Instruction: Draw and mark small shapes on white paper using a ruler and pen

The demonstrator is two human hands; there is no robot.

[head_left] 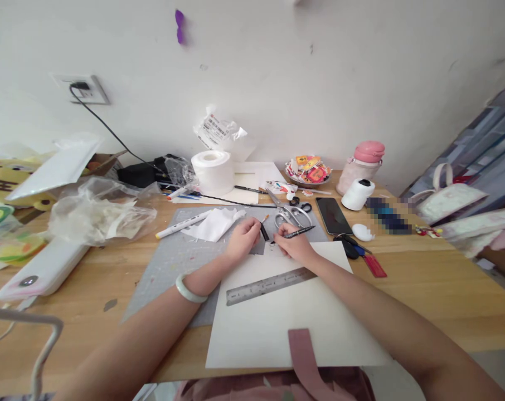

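Near the top edge of a large white sheet (277,328), my right hand (293,244) is closed around a black pen (299,231), whose tip end by the paper is partly hidden by the fingers. Just left of it, my left hand (244,239) is closed on a small black item, perhaps a pen cap (264,231). A dark grey piece (258,247) lies below the left fingers, at the sheet's edge. Across the sheet, below both hands, rests a metal ruler (265,285), slightly slanted. The sheet partly covers a grey cutting mat (160,284).
Scissors (289,213) and a phone (333,216) lie beyond my right hand. Tissue (214,224), a white marker (181,224) and a paper roll (213,174) are behind my left hand. Farther right stand a thread spool (358,194) and a pink-lidded bottle (363,164).
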